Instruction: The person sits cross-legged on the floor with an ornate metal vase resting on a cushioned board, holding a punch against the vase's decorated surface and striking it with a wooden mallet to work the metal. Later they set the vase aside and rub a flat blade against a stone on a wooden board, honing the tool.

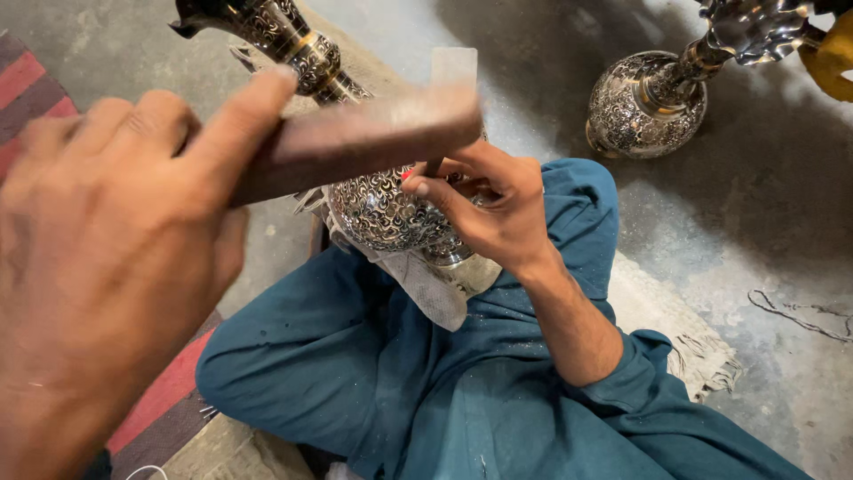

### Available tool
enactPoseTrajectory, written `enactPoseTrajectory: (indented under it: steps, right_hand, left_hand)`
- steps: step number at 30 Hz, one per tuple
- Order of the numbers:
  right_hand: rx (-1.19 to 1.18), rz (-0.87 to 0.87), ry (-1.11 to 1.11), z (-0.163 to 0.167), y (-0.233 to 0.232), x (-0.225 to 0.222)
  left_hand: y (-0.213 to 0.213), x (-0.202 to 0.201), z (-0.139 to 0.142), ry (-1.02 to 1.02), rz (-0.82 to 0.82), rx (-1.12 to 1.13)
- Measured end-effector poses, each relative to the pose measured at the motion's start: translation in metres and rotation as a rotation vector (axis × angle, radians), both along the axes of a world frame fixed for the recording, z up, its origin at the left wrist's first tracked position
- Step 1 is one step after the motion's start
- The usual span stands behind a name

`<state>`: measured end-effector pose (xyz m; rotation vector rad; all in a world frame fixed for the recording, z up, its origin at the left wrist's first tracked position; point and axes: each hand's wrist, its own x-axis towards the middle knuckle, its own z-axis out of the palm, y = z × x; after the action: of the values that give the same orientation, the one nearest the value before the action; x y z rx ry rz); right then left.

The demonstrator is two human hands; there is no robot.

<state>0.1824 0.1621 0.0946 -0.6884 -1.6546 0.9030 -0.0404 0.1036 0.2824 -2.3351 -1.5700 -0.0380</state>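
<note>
Gripping a wooden mallet [355, 142], the left hand [115, 258] is filling the nine o'clock side of the head view, close to the camera and blurred; its fingers are wrapping around the handle and the thumb is lying along the top, so that the block-shaped head is pointing toward three o'clock, just above the other hand. Near the centre, the right hand [489, 209] is pinching a thin dark tool [433, 167] between thumb and fingertips, the fingers curling tightly around it, with the tool's lower end seeming to meet the engraved silver vessel [382, 209]; the exact contact is hidden by the fingers. That vessel, round-bellied and covered in scrolling patterns, is resting on a pale cloth [435, 289] in the person's lap, and its long neck is stretching toward eleven o'clock, out of the top edge. Teal clothing [400, 382] is covering the folded legs from six to four o'clock. At one o'clock, a second ornate vessel [644, 107] is standing on the grey concrete floor [764, 204], well apart from the hands. A red-striped mat [27, 84] is showing at ten o'clock, and a frayed rug edge [693, 351] is lying at four o'clock.
</note>
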Motion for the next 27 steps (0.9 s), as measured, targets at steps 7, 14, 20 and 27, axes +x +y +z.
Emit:
enactPoseTrajectory:
  steps: [7, 14, 20, 27]
  right_hand:
    - [-0.007, -0.003, 0.010, 0.001, 0.000, -0.001]
    - [-0.087, -0.009, 0.016, 0.005, -0.001, -0.001]
    - [-0.121, 0.038, 0.048, 0.006, 0.000, -0.001]
    - [-0.185, -0.052, -0.096, 0.005, 0.000, 0.002]
  left_hand:
    - [-0.001, -0.001, 0.000, 0.003, -0.005, 0.056]
    - [0.001, -0.003, 0.001, -0.047, 0.019, 0.065]
    - [0.002, -0.009, -0.007, 0.050, -0.009, 0.139]
    - [0.000, -0.005, -0.008, -0.059, 0.020, 0.053]
